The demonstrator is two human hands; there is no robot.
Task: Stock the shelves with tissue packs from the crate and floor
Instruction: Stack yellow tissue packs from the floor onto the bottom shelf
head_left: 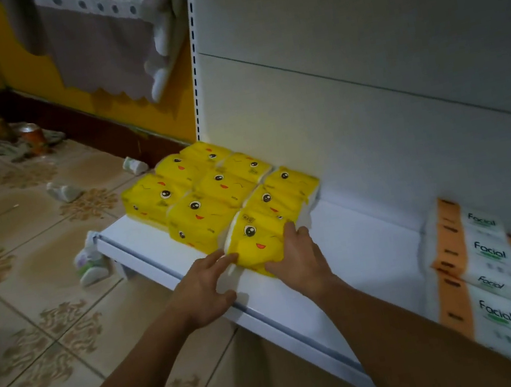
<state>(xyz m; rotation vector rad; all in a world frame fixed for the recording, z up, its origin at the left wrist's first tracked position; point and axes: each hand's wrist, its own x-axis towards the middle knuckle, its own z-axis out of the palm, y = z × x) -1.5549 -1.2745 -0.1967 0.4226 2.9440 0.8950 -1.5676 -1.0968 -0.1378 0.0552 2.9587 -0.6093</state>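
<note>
**Grips.** The right grip [298, 258] holds the front yellow pack [254, 238]. Its fingers lie over the pack's top and right end, and the thumb is tucked at the near lower edge. The left grip [206, 289] is wide: the fingers are nearly straight, their tips rest against the pack's left end, and the thumb stands apart from it.

**Location.** The pack sits at the front of the right-hand row of the yellow block [201, 198]. It touches the pack behind it and the one to its left, and lies near the front edge of the white shelf [367, 252].

**Step in hand (judged).** This pack is being seated. It should be pushed back and leftward until it is square with its neighbours and its front face lines up with the other two rows. Flat pressure is advised, since the soft wrapper looks likely to dent if squeezed. The loose end flap should not be folded under.

**Surroundings.** White-and-orange "Facial" packs [488, 253] stand well apart on the same shelf, to the right. Loose packs [64, 191] lie on the tiled floor [53, 342].

**Not established.**
- No crate is in view.
- Both grips hide the pack's near underside, so it cannot be confirmed that it lies flat.
- The "Facial" packs are blurred and cut off at the frame edge.
- How many layers deep the yellow block is cannot be told.
- The objects by the far wall are too blurred to identify.
</note>
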